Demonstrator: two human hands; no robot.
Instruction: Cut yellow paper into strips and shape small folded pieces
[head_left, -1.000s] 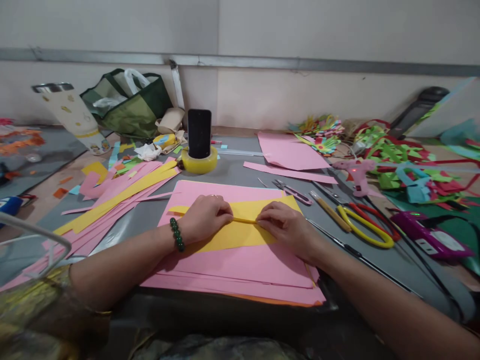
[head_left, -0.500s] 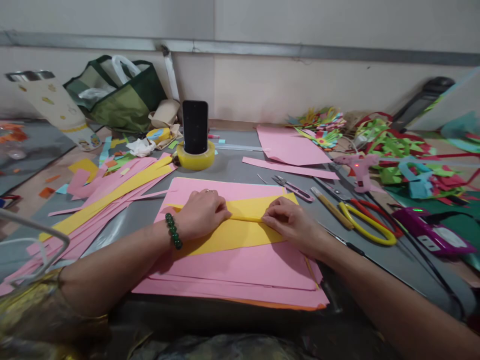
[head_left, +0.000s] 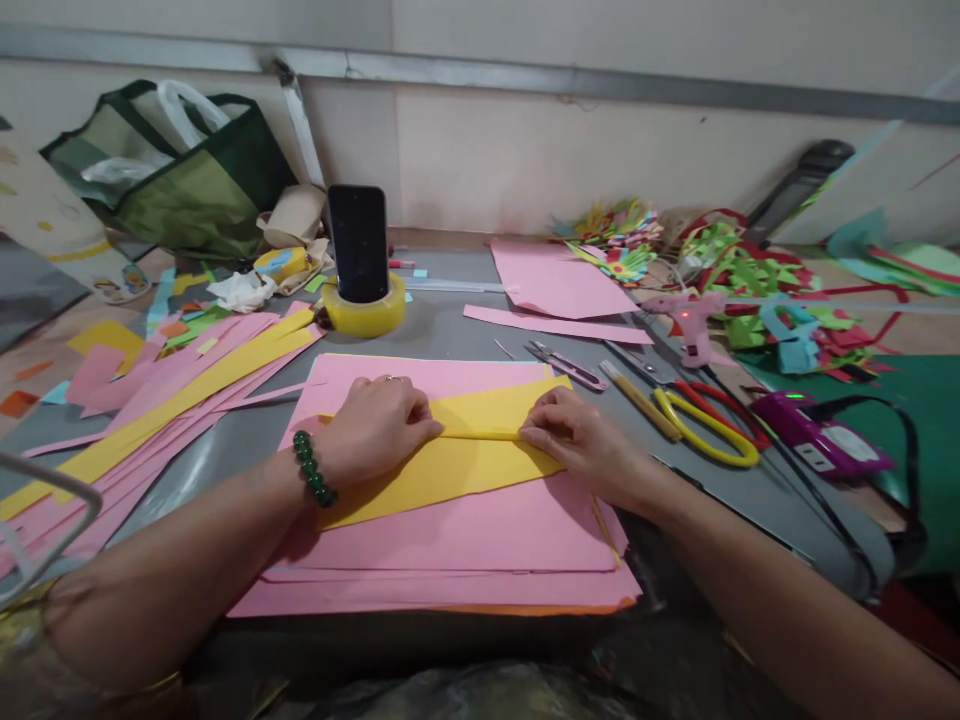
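Observation:
A yellow paper strip (head_left: 450, 470) lies across a stack of pink paper sheets (head_left: 442, 545), with a narrow raised fold along its middle. My left hand (head_left: 382, 425), with a green bead bracelet (head_left: 312, 470) at the wrist, pinches the left part of that fold, fingers pressed together. The right part of the fold is between the thumb and curled fingers of my right hand (head_left: 566, 432). A short stretch of the fold shows between the two hands. An orange edge peeks out under the stack at the front.
Scissors (head_left: 705, 430), a brown-handled tool (head_left: 641, 402) and snips (head_left: 566, 367) lie right of the stack, near a pink glue gun (head_left: 694, 325). Behind it, a phone (head_left: 358, 243) stands in a tape roll (head_left: 364, 308). Pink and yellow strips (head_left: 195, 385) spread at left.
The view has shifted, so most things appear farther left. Both hands keep their pinch on the yellow paper, and the gap between them looks slightly wider.

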